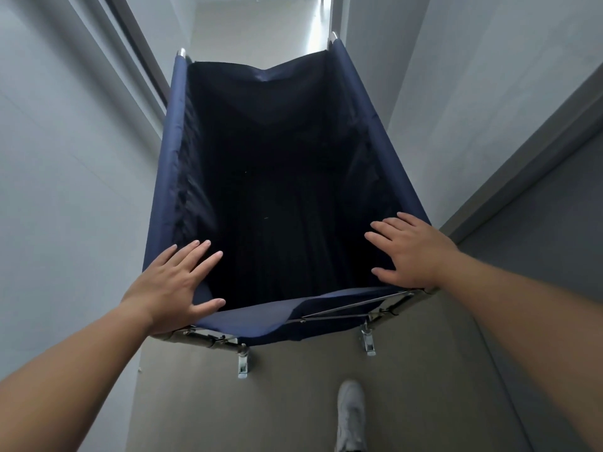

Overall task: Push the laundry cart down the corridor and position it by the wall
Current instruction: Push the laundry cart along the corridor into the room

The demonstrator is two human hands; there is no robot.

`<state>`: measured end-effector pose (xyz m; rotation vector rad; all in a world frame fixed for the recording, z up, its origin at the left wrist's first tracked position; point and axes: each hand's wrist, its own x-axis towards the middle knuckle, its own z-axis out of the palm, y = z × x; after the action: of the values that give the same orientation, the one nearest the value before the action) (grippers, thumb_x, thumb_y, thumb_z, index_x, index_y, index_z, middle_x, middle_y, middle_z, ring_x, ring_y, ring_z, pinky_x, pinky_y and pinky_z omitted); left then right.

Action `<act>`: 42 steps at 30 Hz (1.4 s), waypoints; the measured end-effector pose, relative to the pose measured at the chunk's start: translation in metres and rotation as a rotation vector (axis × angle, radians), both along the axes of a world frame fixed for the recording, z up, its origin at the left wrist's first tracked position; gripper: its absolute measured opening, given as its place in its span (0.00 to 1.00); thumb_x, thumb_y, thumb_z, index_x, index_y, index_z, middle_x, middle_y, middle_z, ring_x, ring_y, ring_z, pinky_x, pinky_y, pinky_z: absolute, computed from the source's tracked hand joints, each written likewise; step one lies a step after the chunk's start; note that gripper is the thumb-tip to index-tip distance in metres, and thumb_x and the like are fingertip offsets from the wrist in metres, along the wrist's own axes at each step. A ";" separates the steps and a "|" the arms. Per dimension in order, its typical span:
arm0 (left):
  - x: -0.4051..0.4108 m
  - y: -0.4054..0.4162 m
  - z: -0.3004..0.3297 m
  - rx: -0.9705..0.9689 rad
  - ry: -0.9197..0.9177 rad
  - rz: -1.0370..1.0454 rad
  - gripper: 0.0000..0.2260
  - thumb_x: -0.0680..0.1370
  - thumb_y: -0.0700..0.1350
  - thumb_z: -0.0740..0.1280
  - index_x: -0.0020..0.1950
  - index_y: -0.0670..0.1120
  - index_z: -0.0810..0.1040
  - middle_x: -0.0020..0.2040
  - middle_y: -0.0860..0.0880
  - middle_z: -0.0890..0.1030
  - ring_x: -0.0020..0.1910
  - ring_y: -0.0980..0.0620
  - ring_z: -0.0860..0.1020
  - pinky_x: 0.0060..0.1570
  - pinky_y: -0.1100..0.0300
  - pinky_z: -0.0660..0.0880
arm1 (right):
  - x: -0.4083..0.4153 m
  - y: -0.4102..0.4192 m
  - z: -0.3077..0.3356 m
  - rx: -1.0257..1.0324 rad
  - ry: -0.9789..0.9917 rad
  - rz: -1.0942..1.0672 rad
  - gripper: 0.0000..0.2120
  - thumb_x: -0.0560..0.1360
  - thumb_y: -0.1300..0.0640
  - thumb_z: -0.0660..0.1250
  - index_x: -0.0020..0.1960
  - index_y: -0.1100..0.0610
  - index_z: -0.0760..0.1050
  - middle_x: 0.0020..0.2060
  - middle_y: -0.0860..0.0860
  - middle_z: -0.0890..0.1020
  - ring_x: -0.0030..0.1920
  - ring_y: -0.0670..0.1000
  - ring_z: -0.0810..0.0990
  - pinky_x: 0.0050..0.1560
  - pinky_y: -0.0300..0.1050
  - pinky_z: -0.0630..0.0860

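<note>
Now our left hand (169, 282) and right hand (411, 252) lie flat and open on the laundry cart (270, 324), holding nothing. Flat hands could slip, bumping it into the wall (75, 158) beside our left hand.

I see the laundry cart (287, 177) straight ahead of me in the narrow corridor, a deep navy fabric bag slung on a shiny metal tube frame, its dark inside showing nothing I can make out. Its near rim sags in the middle, with a thin cross brace and two small caster brackets visible under the near edge. It stands lengthwise between the two walls, its left side just beside the left wall and its far corners capped with metal ends.
</note>
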<state>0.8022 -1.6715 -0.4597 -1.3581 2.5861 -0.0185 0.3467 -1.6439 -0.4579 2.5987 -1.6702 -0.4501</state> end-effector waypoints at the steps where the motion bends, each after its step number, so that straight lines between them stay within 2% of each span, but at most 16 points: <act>1: -0.002 -0.012 0.000 0.000 -0.001 0.002 0.40 0.74 0.74 0.49 0.78 0.52 0.55 0.78 0.47 0.59 0.77 0.49 0.55 0.75 0.49 0.49 | -0.002 -0.013 0.000 0.000 -0.004 0.002 0.37 0.74 0.31 0.51 0.74 0.52 0.63 0.72 0.54 0.69 0.71 0.55 0.65 0.74 0.54 0.53; 11: -0.029 -0.134 0.001 0.017 0.024 0.064 0.39 0.73 0.74 0.47 0.78 0.53 0.58 0.78 0.46 0.59 0.77 0.48 0.55 0.75 0.48 0.52 | -0.032 -0.153 -0.002 0.014 -0.021 0.044 0.36 0.73 0.30 0.50 0.74 0.50 0.63 0.73 0.55 0.68 0.71 0.56 0.65 0.73 0.54 0.55; 15: -0.041 -0.177 0.004 0.028 0.026 0.076 0.38 0.73 0.74 0.48 0.77 0.53 0.62 0.77 0.45 0.62 0.76 0.46 0.58 0.74 0.48 0.53 | -0.041 -0.200 0.000 0.020 -0.040 0.060 0.36 0.73 0.31 0.51 0.73 0.51 0.65 0.72 0.55 0.69 0.71 0.56 0.66 0.73 0.55 0.56; 25: -0.048 -0.271 0.005 0.047 0.011 0.102 0.38 0.73 0.73 0.48 0.76 0.52 0.65 0.77 0.45 0.63 0.75 0.45 0.61 0.73 0.53 0.46 | -0.048 -0.300 -0.002 0.014 -0.062 0.076 0.37 0.73 0.31 0.51 0.74 0.51 0.64 0.73 0.55 0.67 0.72 0.56 0.64 0.74 0.55 0.55; 30: -0.051 -0.319 0.004 0.028 0.012 0.083 0.37 0.73 0.71 0.53 0.75 0.51 0.67 0.76 0.44 0.65 0.74 0.44 0.63 0.72 0.48 0.54 | -0.051 -0.348 -0.002 0.012 -0.044 0.083 0.37 0.73 0.31 0.51 0.75 0.50 0.62 0.74 0.55 0.65 0.73 0.56 0.62 0.74 0.54 0.53; 34: -0.046 -0.369 0.005 0.032 0.018 0.089 0.37 0.72 0.71 0.54 0.75 0.51 0.67 0.76 0.44 0.65 0.75 0.44 0.62 0.72 0.47 0.56 | -0.044 -0.397 -0.001 0.021 -0.043 0.072 0.37 0.73 0.31 0.52 0.75 0.51 0.63 0.74 0.55 0.65 0.73 0.56 0.62 0.74 0.54 0.54; 42: -0.032 -0.481 0.007 0.070 0.073 0.080 0.39 0.72 0.72 0.53 0.76 0.50 0.65 0.77 0.45 0.63 0.75 0.45 0.61 0.72 0.46 0.60 | -0.031 -0.498 -0.003 0.013 -0.041 0.020 0.38 0.73 0.30 0.48 0.76 0.50 0.60 0.76 0.53 0.62 0.75 0.54 0.59 0.75 0.51 0.48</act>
<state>0.7702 -2.1523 -0.4531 -1.4614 2.5629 0.1358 0.3161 -2.1424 -0.4609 2.6493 -1.6565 -0.4112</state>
